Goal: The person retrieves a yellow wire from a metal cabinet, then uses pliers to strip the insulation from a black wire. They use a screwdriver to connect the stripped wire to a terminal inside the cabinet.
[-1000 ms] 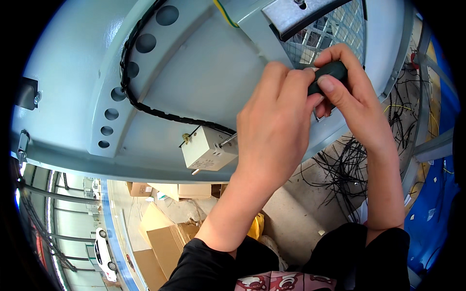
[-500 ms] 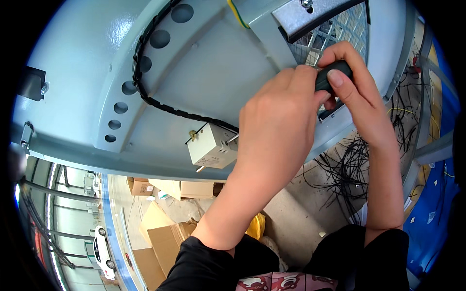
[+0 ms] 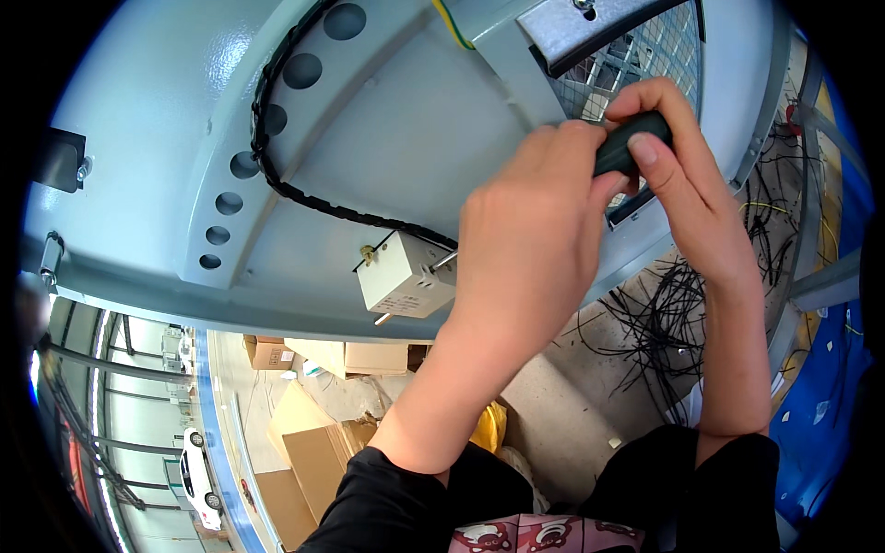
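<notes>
My right hand (image 3: 678, 170) is closed round the dark handle of a screwdriver (image 3: 632, 143), the thumb and fingers wrapped about its rear end. Against the front of that handle my left hand (image 3: 530, 244) is curled, its back toward me; its fingertips are mostly hidden. A thin metal shaft (image 3: 444, 261) shows at the left hand's near side, in line with the handle, and reaches a white box-shaped device (image 3: 406, 276). This device is fixed to the grey metal panel (image 3: 406, 138), with a short metal pin (image 3: 382, 320) sticking out below it. Where the shaft's tip meets the device cannot be made out.
A black wrapped cable (image 3: 318, 205) curves along the panel past round holes. At upper right sits a mesh-covered window (image 3: 636, 64) under a metal bracket (image 3: 576, 28). Below lie cut black wires (image 3: 659, 323) and cardboard boxes (image 3: 313, 461). A blue sheet (image 3: 816, 433) covers the right side.
The handle has turned slightly in my right hand, and the right thumb has shifted a little to the right. My left hand stays nearly in place.
</notes>
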